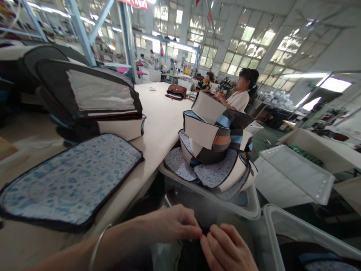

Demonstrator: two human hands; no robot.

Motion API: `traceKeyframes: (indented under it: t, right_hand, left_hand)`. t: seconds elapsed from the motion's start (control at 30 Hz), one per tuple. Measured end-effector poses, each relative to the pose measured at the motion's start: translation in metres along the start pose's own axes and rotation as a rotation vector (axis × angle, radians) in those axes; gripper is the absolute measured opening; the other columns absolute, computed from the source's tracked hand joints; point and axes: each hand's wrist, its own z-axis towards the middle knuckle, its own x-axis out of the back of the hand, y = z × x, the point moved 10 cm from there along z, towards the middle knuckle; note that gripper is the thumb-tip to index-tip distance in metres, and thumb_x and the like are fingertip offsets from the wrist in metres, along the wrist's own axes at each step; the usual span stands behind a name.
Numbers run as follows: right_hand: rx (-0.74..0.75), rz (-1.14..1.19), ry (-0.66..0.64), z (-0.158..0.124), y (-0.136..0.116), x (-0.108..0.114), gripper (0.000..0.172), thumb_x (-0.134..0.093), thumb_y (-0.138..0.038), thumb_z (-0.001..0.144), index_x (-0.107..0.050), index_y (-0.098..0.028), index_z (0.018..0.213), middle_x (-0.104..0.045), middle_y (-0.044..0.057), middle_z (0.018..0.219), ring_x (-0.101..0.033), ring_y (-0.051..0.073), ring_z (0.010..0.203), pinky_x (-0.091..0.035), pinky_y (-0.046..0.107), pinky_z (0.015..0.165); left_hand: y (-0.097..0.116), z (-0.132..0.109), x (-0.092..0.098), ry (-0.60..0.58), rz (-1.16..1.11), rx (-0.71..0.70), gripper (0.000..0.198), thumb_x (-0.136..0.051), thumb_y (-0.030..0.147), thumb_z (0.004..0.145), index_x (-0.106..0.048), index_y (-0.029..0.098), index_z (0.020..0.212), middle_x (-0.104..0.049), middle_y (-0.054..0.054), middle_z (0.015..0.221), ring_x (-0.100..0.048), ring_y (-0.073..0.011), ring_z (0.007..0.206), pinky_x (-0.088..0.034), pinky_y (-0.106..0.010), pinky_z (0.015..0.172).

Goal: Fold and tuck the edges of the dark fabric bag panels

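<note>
Holds left hand (178, 223) and right hand (229, 247) fingertip to fingertip, near bin (183, 190) of bag pieces (199, 130), with fingers (218, 242) pressed together; cannot tell whether pinching anything.

A bag panel (72, 180) is lying on the near part of the table (160, 113), close to its right edge, with an open bag (103, 90) standing behind it. A handbag (176, 91) is resting toward the far edge. Beside the right edge, a tub (255, 210) is holding a pile of bag pieces (207, 130) — heaped above its rim. Another tub (271, 222) is sitting right of it; left hand (180, 223) and right hand (227, 246) are meeting before the first.
</note>
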Motion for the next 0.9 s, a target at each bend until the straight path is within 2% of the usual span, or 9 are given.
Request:
traceKeyframes:
  t: [0.17,0.27,0.37,0.43,0.5,0.6,0.67,0.77,0.9]
  right_hand:
    - [-0.019,-0.009,0.04,-0.008,-0.001,0.006,0.03,-0.041,-0.002,0.093,-0.067,-0.017,0.093,-0.076,0.001,0.075,-0.07,0.016,0.076,-0.05,0.029,0.075]
    - [-0.115,0.081,0.053,-0.014,0.006,0.011,0.022,-0.05,-0.008,0.089,-0.065,-0.02,0.099,-0.077,0.004,0.083,-0.07,0.018,0.074,-0.053,0.031,0.071]
    - [-0.329,0.301,0.138,-0.017,0.028,0.018,0.022,-0.051,-0.006,0.084,-0.06,-0.021,0.096,-0.075,0.005,0.084,-0.066,0.019,0.071,-0.053,0.033,0.069]
    - [-0.502,0.54,0.135,-0.019,0.045,0.009,0.017,-0.049,-0.009,0.086,-0.058,-0.021,0.094,-0.071,0.004,0.079,-0.062,0.019,0.073,-0.052,0.033,0.07]
    - [-0.663,0.81,0.058,-0.022,0.057,-0.012,0.016,-0.044,-0.019,0.092,-0.059,-0.02,0.094,-0.066,0.006,0.083,-0.06,0.02,0.083,-0.052,0.034,0.076]
    - [-0.821,1.129,-0.082,-0.034,0.063,-0.044,0.034,-0.036,-0.035,0.098,-0.063,-0.019,0.084,-0.063,0.009,0.094,-0.057,0.023,0.095,-0.047,0.038,0.088]
    - [-0.869,1.267,-0.105,-0.045,0.064,-0.055,0.042,-0.037,-0.042,0.098,-0.061,-0.019,0.072,-0.063,0.007,0.086,-0.058,0.023,0.092,-0.044,0.039,0.091]
    - [-0.946,1.324,-0.063,-0.063,0.07,-0.059,0.038,-0.049,-0.05,0.091,-0.062,-0.019,0.073,-0.06,0.004,0.077,-0.056,0.022,0.084,-0.044,0.036,0.083]
    - [-0.977,1.147,-0.168,-0.071,0.065,-0.063,0.025,-0.062,-0.043,0.085,-0.065,-0.019,0.079,-0.06,0.002,0.078,-0.054,0.018,0.076,-0.043,0.03,0.072]
  left_hand:
    - [0.0,-0.004,-0.007,-0.01,-0.111,0.036,0.025,-0.064,0.036,0.078,-0.071,0.012,0.077,-0.05,0.002,0.073,-0.043,-0.0119,0.067,-0.033,-0.023,0.061]
    - [-0.01,-0.006,-0.005,0.101,-0.176,0.11,0.016,-0.065,0.028,0.071,-0.07,0.013,0.071,-0.053,0.002,0.072,-0.044,-0.0122,0.067,-0.033,-0.023,0.06]
    - [-0.023,-0.005,-0.007,0.236,-0.249,0.166,0.01,-0.062,0.024,0.063,-0.062,0.014,0.062,-0.05,0.003,0.064,-0.042,-0.0118,0.062,-0.03,-0.023,0.056]
    - [-0.025,-0.003,-0.014,0.273,-0.271,0.17,0.008,-0.059,0.023,0.059,-0.057,0.015,0.059,-0.046,0.004,0.058,-0.039,-0.0116,0.058,-0.028,-0.023,0.053]
    - [-0.018,-0.002,-0.022,0.274,-0.233,0.134,0.006,-0.055,0.022,0.056,-0.052,0.017,0.057,-0.044,0.005,0.058,-0.038,-0.0116,0.058,-0.028,-0.023,0.052]
    - [0.007,-0.006,-0.024,0.301,-0.085,-0.008,0.005,-0.051,0.016,0.056,-0.046,0.017,0.055,-0.048,0.003,0.066,-0.046,-0.0132,0.067,-0.034,-0.022,0.059]
    - [0.018,-0.011,-0.017,0.329,-0.031,-0.08,0.006,-0.048,0.013,0.057,-0.044,0.017,0.055,-0.048,0.003,0.069,-0.047,-0.0136,0.071,-0.035,-0.023,0.064]
    - [0.015,-0.015,-0.001,0.341,-0.068,-0.124,0.004,-0.047,0.014,0.059,-0.045,0.017,0.057,-0.046,0.002,0.068,-0.044,-0.0133,0.068,-0.033,-0.024,0.063]
    - [0.002,-0.015,0.016,0.31,-0.061,-0.146,0.003,-0.048,0.018,0.058,-0.045,0.017,0.059,-0.043,0.002,0.07,-0.042,-0.0136,0.068,-0.032,-0.024,0.061]
